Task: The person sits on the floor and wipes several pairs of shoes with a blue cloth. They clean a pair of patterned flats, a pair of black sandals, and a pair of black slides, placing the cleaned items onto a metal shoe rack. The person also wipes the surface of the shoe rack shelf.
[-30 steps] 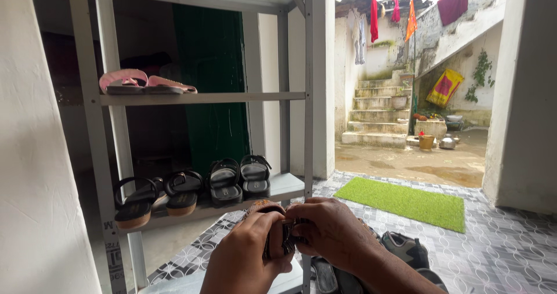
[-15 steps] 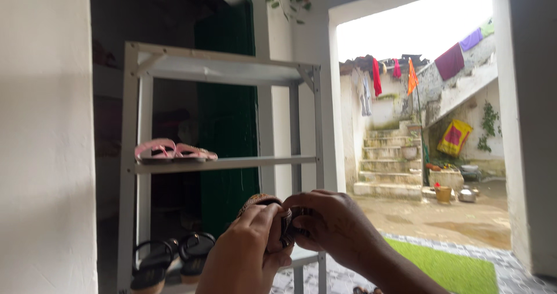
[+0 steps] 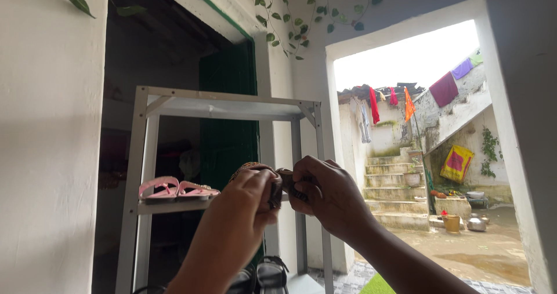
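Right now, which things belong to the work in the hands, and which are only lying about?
In hand:
- brown patterned sandal, held by left hand and right hand

Lying about:
- pink flat sandals on white metal shelf rack
- black strappy sandals lower down
- hanging coloured laundry outside

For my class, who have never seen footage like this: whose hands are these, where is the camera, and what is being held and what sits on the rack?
The picture comes from a camera worn on a person's head, looking at their own bare hands. The left hand and the right hand together grip a brown patterned sandal in front of a white metal shoe rack. A pair of pink sandals lies on its middle shelf, and dark sandals show lower down. Through the doorway are stone steps and hanging laundry.
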